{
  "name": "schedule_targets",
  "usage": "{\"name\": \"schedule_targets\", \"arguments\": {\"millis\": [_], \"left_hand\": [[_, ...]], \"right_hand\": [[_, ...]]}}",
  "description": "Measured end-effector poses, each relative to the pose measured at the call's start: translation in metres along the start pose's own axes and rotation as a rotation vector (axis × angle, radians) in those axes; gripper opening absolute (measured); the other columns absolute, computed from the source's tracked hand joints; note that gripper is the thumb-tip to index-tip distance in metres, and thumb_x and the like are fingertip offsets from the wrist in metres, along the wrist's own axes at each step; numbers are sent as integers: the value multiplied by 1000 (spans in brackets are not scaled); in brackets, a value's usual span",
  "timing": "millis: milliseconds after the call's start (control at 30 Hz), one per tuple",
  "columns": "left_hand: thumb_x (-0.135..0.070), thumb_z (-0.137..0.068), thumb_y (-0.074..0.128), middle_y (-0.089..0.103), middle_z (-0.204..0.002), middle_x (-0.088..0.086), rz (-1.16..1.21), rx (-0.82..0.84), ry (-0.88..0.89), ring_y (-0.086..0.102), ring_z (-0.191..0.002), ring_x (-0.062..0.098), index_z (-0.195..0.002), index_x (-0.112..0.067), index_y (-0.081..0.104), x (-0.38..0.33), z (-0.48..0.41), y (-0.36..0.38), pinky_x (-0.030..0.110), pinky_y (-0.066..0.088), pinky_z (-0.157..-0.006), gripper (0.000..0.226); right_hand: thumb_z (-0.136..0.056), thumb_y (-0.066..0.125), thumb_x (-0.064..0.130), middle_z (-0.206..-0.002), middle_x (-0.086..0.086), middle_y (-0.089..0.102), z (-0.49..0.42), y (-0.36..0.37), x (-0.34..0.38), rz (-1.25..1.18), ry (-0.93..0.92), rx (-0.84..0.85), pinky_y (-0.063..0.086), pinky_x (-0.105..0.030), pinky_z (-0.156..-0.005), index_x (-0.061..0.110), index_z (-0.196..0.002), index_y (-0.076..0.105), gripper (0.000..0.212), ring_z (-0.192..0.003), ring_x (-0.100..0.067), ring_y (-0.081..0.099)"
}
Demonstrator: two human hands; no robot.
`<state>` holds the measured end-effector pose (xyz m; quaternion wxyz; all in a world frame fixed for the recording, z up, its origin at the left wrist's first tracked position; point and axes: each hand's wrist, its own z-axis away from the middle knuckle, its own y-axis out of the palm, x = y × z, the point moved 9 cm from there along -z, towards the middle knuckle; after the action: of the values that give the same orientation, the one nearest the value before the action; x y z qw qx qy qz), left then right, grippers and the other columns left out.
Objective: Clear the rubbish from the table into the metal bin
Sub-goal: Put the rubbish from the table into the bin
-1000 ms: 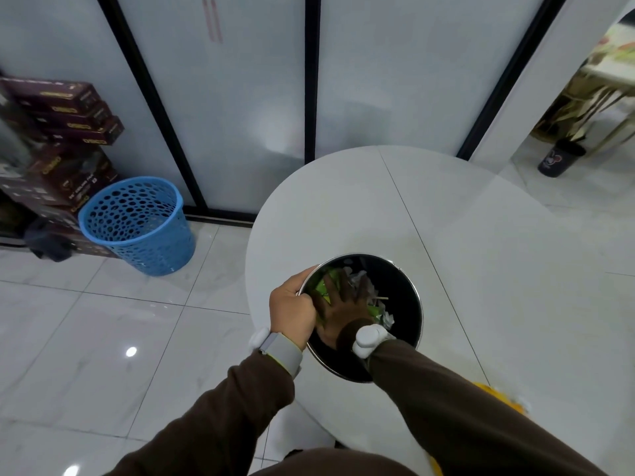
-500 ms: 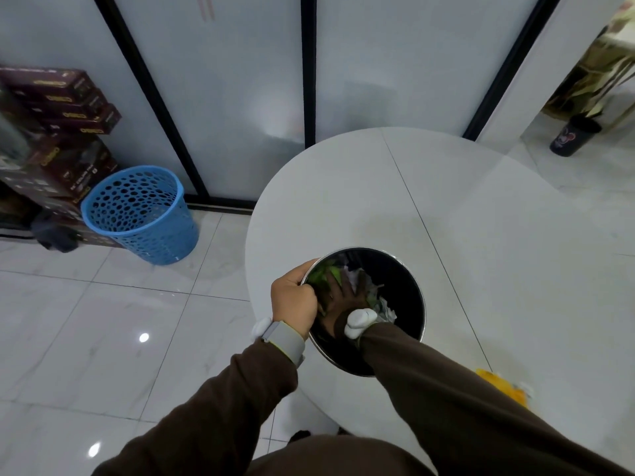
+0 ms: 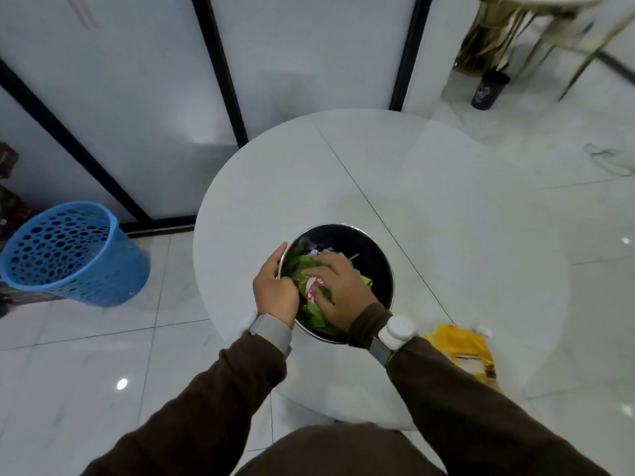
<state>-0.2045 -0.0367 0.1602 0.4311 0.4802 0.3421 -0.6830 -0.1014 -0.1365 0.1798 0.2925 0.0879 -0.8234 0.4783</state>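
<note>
While the left hand (image 3: 275,290) grips the metal bin (image 3: 376,269) by its rim, the right hand (image 3: 338,286) presses spread-fingered on green wrappers (image 3: 299,266) inside, yellow packet (image 3: 460,352) just right.

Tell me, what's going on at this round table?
A person is tidying up. Their left hand grips the rim of a round metal bin standing on the white round table. The right hand lies spread on crumpled green wrappers inside it, apparently pressing them down. A yellow packet lies on the table beside the bin, not yet thrown in.
</note>
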Motion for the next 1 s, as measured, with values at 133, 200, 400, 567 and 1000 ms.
{"name": "schedule_targets", "arguments": {"millis": [133, 200, 400, 567, 1000], "left_hand": [[25, -73, 30, 74, -113, 1, 9, 59, 13, 70, -100, 12, -123, -16, 73, 3, 3, 29, 23, 61, -80, 78], [25, -72, 30, 74, -106, -3, -6, 85, 8, 70, -92, 3, -122, -18, 74, 4, 5, 39, 18, 60, -74, 79], [23, -70, 31, 75, -99, -11, -26, 125, 1, 71, -94, 10, -111, -30, 75, 10, 5, 60, 30, 61, -84, 80], [24, -71, 35, 76, -92, -14, -37, 144, -14, 72, -85, 3, -107, -34, 76, 17, 5, 68, 30, 60, -84, 79], [22, -69, 32, 76, -96, -16, -41, 135, 3, 72, -91, 5, -107, -38, 76, 18, 3, 53, 36, 61, -89, 83]], "right_hand": [[-87, 65, 10, -132, -16, 57, 33, -80, -10, 30, -18, -337, 34, -52, -113, 2, -111, 69, 26, -134, -35, 46], [-85, 68, 8, -132, -18, 53, 60, -115, -31, 28, 75, -456, 37, -45, -111, -2, -113, 65, 29, -132, -35, 47], [-81, 62, 66, -133, -2, 50, 180, -121, -155, 197, 796, -234, 44, -44, -106, 19, -130, 53, 68, -126, -21, 47], [-34, 55, 102, -166, -8, -7, 283, -55, -195, 323, 1245, 529, 17, -57, -121, 40, -155, 9, 144, -153, -35, -1], [-83, 64, 55, -129, -7, 52, 292, -21, -195, 489, 1099, 387, 49, -40, -92, 23, -118, 57, 48, -119, -29, 49]]}}
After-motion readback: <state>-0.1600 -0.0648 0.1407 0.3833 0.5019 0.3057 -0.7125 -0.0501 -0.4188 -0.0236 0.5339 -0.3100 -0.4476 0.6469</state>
